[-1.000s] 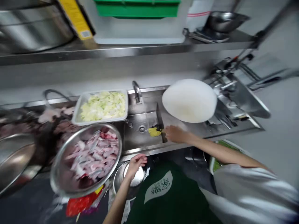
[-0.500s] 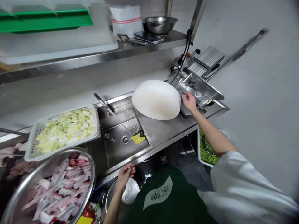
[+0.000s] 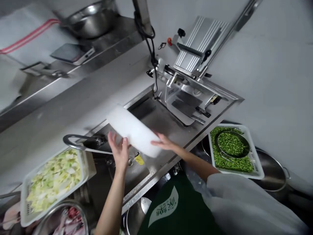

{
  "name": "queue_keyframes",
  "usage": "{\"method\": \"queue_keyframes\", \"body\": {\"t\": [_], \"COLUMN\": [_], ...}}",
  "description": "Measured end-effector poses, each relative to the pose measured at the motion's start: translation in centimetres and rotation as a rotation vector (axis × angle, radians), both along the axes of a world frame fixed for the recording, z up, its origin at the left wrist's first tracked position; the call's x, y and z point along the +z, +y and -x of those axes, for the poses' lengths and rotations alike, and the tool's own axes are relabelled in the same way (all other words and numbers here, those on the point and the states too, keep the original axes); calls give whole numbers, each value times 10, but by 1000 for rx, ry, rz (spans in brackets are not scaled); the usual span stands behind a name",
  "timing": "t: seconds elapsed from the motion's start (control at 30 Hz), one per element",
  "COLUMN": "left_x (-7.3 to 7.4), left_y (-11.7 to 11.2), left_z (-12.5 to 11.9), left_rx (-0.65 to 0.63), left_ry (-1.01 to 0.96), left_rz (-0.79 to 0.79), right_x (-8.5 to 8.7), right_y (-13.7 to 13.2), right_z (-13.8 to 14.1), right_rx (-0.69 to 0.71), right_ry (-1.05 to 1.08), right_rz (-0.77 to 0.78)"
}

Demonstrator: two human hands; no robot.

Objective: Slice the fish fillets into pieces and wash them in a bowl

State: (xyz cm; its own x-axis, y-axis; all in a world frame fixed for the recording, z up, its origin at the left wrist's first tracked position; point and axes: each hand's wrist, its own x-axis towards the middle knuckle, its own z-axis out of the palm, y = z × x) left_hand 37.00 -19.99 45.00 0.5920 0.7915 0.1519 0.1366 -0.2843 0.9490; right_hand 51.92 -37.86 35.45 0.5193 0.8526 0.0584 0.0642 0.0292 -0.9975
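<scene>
A thick round white chopping board (image 3: 134, 130) is tilted up on its side above the steel counter and the sink edge, slightly blurred. My right hand (image 3: 165, 142) grips its right end, fingers pressed to the rim. Close to the board's lower left face is my left hand (image 3: 119, 153), with its fingers spread; whether it touches the board is hard to make out. Beneath and left of the board, the sink (image 3: 140, 174) has a yellow cloth (image 3: 139, 159) in it.
A meat slicer (image 3: 188, 65) stands at the right end, a knife (image 3: 202, 112) beside it. A curved faucet (image 3: 73, 138) and a basket of chopped cabbage (image 3: 57, 179) are left. Chopped greens fill a low basket (image 3: 258, 166) at right. A shelf (image 3: 97, 55) overhangs the back.
My right hand has taken hold of the board, which went from lying flat to tilted on its side and moved left. My left hand rose toward it. The view turned right.
</scene>
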Motion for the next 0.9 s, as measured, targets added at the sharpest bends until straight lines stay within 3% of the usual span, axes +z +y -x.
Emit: {"method": "queue_keyframes", "body": {"t": [0.1,0.27,0.33,0.4,0.47,0.5,0.6,0.63,0.7,0.77,0.9], "left_x": [12,11,11,12,14,15,18,19,18,14,-10], "left_y": [-3,10,13,12,8,6,2,2,2,1,-9], "left_z": [-20,6,16,21,23,22,19,19,20,25,53], "left_rx": [29,94,127,145,132,127,134,138,125,147,243], "left_ry": [41,142,187,243,346,407,552,574,610,634,677], "left_rz": [-238,-294,-341,-394,-447,-474,-524,-528,-536,-552,-585], "right_x": [-10,-17,-27,-44,-64,-72,-90,-92,-95,-98,-120], "right_y": [13,35,40,47,61,72,117,134,168,199,246], "right_z": [30,62,63,45,3,-27,-137,-173,-236,-279,-320], "right_rx": [143,260,291,302,223,139,-123,-140,-126,-95,98], "right_ry": [15,-115,-190,-232,-237,-236,-339,-423,-563,-649,-829], "right_rz": [-25,146,148,109,166,264,735,823,880,848,788]}}
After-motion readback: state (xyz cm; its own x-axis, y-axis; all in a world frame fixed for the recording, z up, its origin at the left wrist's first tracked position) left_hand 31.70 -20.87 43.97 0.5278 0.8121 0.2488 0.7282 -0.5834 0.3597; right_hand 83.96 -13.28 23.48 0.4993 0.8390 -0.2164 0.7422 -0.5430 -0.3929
